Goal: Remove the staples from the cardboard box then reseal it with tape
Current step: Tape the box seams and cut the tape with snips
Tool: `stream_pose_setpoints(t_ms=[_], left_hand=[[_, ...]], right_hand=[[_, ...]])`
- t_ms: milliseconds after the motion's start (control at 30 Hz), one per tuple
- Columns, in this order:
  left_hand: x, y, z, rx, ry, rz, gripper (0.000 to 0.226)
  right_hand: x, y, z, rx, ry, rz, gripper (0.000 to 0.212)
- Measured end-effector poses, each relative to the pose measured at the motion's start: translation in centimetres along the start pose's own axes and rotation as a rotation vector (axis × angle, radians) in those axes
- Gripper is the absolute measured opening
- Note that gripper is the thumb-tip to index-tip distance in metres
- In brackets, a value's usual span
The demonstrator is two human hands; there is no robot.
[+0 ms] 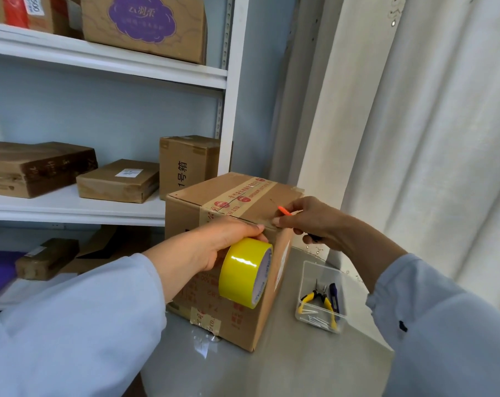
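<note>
Cardboard box (231,253) is sitting on the grey table (286,368), close against the white shelf unit (231,81), with printed tape already running across its closed top flaps. You are working at its near top edge, so the sealing step looks to be under way. Your left hand (211,242) is curling its fingers around the yellow roll of tape (244,272), holding it against the front face just below the edge. Your right hand (309,219) is pinching its fingertips together at that same edge, apparently on the loose end of the tape, while also gripping a small tool with an orange tip (284,211); what the tool is cannot be told. Next, you will likely need to press the end down firmly and draw the roll along the seam. Beside the box, a clear plastic tray (306,308) is holding yellow-handled pliers (317,302) and some loose metal pieces, possibly staples.
</note>
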State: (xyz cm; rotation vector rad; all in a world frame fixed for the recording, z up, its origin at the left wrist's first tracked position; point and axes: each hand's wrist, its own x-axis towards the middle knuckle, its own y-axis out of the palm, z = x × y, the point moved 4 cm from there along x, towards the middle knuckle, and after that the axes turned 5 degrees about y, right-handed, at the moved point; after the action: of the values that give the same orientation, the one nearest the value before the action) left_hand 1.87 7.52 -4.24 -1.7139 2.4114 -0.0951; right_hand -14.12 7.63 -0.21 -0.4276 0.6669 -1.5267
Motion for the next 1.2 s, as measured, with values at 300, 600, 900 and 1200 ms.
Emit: stream_pose_setpoints(t_ms=[300,600,900,1200], left_hand=[[-0.4,0.2,0.2,-0.068,-0.06,0.05,0.009],[-0.5,0.1,0.3,-0.038,-0.069,0.034,0.008],[-0.6,0.2,0.1,-0.051,-0.053,0.046,0.007],[-0.5,0.1,0.1,-0.083,-0.03,0.036,0.006]], right_hand=[[-3.3,-1.7,-0.8,0.174,0.037,0.366,0.047],[-4.0,-1.4,-2.9,0.087,0.2,0.427,0.044],[-3.5,-0.5,-2.0,0.092,0.225,0.397,0.039],[-2.3,0.7,-1.0,0.104,0.252,0.328,0.027]])
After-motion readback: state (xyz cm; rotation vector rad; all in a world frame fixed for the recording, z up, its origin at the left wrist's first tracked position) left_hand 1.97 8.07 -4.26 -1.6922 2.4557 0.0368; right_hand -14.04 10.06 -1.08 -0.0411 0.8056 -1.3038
